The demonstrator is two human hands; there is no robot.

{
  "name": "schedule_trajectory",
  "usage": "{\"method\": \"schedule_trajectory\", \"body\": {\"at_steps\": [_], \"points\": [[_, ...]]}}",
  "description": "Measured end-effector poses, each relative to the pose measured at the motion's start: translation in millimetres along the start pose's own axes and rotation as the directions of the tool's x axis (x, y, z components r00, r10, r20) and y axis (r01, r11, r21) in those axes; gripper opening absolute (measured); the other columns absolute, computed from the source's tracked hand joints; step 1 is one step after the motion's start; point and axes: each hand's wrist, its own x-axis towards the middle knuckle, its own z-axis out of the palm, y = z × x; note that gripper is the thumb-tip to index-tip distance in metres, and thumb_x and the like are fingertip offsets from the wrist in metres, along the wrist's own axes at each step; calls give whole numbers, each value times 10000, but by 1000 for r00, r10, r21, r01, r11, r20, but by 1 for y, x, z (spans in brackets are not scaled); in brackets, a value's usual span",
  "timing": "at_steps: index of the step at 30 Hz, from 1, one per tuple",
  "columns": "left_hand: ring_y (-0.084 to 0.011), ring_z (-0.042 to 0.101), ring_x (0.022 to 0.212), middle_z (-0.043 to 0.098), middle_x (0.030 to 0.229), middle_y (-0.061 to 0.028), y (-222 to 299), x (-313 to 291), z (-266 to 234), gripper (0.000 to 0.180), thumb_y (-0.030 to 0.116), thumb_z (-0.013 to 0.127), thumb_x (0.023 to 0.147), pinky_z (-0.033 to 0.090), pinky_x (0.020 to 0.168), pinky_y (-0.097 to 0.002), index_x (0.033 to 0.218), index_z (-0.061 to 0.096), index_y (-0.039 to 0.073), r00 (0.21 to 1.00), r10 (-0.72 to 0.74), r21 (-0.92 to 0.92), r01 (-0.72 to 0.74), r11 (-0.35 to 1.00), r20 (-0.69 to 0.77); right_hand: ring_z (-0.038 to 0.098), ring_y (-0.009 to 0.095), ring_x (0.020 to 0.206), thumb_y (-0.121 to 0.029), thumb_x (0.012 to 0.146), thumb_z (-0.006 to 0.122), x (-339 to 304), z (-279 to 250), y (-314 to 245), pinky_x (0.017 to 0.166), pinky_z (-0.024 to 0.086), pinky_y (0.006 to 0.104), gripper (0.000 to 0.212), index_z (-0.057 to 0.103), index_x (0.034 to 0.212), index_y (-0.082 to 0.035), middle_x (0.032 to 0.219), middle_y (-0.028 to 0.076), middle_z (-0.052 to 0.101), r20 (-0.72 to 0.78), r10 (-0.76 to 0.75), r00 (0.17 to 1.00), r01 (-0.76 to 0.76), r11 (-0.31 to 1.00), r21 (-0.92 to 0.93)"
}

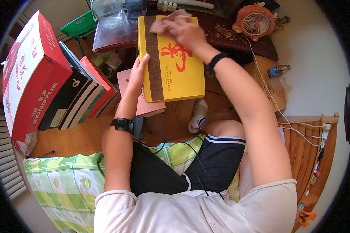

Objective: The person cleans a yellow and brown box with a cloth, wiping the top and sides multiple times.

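Observation:
A yellow box (188, 79) with a brown patterned band and red characters is held up in front of me, its far end over the edge of a dark table. My left hand (137, 75) grips its left side, the thumb lying along the edge. On the box's far end, my right hand (187, 34) presses a pinkish-brown cloth (162, 25); the hand is a little blurred, and its fingers are closed around the cloth. The underside of the box and most of my left fingers are hidden.
The dark table (116, 39) bears a clear jug (109, 13) and an orange fan (256, 23). Stacked boxes (39, 77) stand at the left. Pink notebooks (149, 108) lie below the box. A bottle (279, 71) is near the right wall, beside a hanging white cable (266, 87).

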Motion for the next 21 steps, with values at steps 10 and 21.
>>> {"method": "schedule_trajectory", "body": {"at_steps": [10, 21], "points": [[-180, 524, 1192, 560, 1324, -86, -5, 6, 6, 657, 503, 563, 972, 404, 1005, -320, 1472, 431, 97, 1000, 7, 13, -7, 1000, -1, 688, 294, 785, -247, 933, 570, -19, 5, -8, 678, 571, 405, 432, 567, 1311, -39, 1019, 135, 642, 28, 257, 966, -256, 966, -49], [-179, 502, 1226, 546, 1355, -70, -10, 6, -2, 676, 521, 555, 972, 373, 1034, -313, 1482, 425, 98, 999, 41, 99, -40, 994, -6, 675, 270, 822, -249, 942, 548, -28, 10, -7, 662, 542, 366, 426, 586, 1305, -29, 976, 105, 637, -184, 48, 982, -73, 989, -131]]}}
